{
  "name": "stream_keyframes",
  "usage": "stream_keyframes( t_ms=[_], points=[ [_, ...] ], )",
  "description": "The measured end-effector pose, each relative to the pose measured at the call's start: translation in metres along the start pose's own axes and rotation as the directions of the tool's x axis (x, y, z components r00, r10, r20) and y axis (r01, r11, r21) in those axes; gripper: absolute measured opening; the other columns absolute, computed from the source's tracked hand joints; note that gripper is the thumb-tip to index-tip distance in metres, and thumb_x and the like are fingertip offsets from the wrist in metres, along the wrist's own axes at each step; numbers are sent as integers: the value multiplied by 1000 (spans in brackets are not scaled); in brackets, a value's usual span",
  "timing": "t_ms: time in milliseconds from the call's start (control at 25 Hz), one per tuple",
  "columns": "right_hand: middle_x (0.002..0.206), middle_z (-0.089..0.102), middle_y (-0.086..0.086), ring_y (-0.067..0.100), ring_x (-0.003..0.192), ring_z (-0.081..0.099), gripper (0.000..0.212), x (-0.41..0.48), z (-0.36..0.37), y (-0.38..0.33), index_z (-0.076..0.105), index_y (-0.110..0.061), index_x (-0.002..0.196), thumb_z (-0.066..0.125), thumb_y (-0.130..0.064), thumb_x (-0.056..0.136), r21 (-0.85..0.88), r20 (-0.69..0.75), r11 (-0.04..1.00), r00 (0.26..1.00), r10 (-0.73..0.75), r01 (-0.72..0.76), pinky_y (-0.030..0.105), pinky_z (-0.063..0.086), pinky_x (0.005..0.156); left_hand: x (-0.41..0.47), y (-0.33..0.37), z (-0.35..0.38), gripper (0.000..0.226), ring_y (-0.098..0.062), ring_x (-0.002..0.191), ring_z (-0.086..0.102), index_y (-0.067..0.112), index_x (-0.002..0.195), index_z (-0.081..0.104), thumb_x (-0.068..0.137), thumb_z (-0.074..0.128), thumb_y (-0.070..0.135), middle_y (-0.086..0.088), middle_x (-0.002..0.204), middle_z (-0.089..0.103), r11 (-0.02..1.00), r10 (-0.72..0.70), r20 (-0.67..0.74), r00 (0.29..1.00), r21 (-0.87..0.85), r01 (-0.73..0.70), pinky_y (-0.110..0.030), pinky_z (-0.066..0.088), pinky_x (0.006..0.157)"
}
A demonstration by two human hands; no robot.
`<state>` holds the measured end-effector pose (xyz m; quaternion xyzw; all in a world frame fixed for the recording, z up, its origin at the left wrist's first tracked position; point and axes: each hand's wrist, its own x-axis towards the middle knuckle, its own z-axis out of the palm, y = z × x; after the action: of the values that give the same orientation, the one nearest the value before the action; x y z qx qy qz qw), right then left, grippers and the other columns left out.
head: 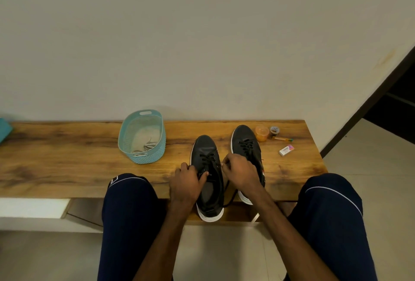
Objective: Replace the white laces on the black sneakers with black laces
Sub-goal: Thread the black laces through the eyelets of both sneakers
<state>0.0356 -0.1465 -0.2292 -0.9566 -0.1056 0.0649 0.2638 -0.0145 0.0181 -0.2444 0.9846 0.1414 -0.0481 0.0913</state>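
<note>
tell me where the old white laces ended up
In the head view the white laces lie inside the teal basket on the wooden bench, to the left of the left-hand sneaker and against the wall side.

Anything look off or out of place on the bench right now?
Mostly tidy. The near sneaker overhangs the bench front edge at its heel, and a loose black lace end dangles over that edge. The other sneaker looks laced. White laces lie in the basket. No spill or damage shows.
</note>
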Motion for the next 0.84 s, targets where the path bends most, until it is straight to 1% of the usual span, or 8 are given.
stream_keyframes(
  t_ms=[80, 200, 320, 480, 560, 640, 760, 840],
  points=[
    [93, 66, -2, 18, 80, 62, 15, 0, -5, 4, 62, -19, 97, 55, -32, 99, -10, 27, 1000, 999, 18, -18, 30, 43, 66, 0, 2, -3, 46, -18, 95, 58, 20, 112, 60, 98, 38, 58, -3, 111, 58, 999, -12, -2, 1000, -44, 12, -34, 49, 77],
    [93, 66, 4, 22, 83, 63, 23, -3, -5, 2, 60, -14, 99, 53, -36, 101, 35, 98, 997, 993, 64, -68, 32, 44, 67, -2, 4, -8, 31, -14, 81, 56, 19, 108, 55, 101, 40, 45, 0, 101, 64, 990, 0, -53, 999, -140, -8, -29, 40, 65],
    [92, 64, 9, 27, 85, 61, 36, -4, -15, 6, 54, -10, 103, 45, -44, 103, 46, 67, 992, 991, 115, -118, 35, 44, 68, -2, 7, -9, 24, -12, 82, 53, 17, 109, 58, 103, 40, 32, -1, 102, 63, 978, 21, -71, 997, -207, -36, -26, 38, 67],
    [83, 68, 1, 14, 79, 63, 26, -4, -34, 17, 64, -13, 90, 64, -38, 95, 414, 153, 897, 983, 99, -155, 34, 51, 74, 0, 10, -7, 24, -15, 90, 59, 13, 115, 62, 103, 42, 20, -4, 106, 65, 955, 12, -54, 998, -294, -27, -24, 41, 71],
    [80, 70, -2, 10, 78, 64, 15, -3, -36, 18, 70, -15, 86, 71, -29, 91, 515, 133, 845, 987, 86, -143, 32, 52, 77, 2, 9, -5, 24, -15, 91, 61, 13, 117, 63, 103, 44, 17, -5, 107, 67, 933, -21, -39, 999, -361, 6, -23, 42, 72],
    [87, 73, -3, 11, 88, 68, 3, 0, -32, 17, 74, -17, 90, 73, -19, 90, 564, 106, 817, 992, 72, -120, 32, 54, 85, 3, 7, -4, 25, -13, 87, 59, 14, 117, 64, 103, 44, 16, -4, 107, 68, 907, -55, -24, 998, -420, 40, -24, 41, 70],
    [89, 74, -6, 4, 88, 68, 12, 6, -21, 7, 77, -18, 96, 75, -11, 86, 517, 17, 856, 1000, -1, -8, 18, 52, 82, 4, 5, -3, 25, -10, 82, 54, 14, 115, 65, 103, 44, 16, -4, 105, 69, 880, -71, -17, 997, -473, 54, -26, 42, 69],
    [86, 73, -5, 3, 85, 68, 15, 7, -7, -3, 76, -14, 98, 77, -8, 84, 509, 12, 860, 999, -30, 20, 18, 53, 80, 4, 3, -2, 25, -13, 85, 58, 14, 115, 66, 103, 44, 15, -5, 105, 69, 869, -64, -7, 998, -492, 52, -30, 48, 72]
  ],
)
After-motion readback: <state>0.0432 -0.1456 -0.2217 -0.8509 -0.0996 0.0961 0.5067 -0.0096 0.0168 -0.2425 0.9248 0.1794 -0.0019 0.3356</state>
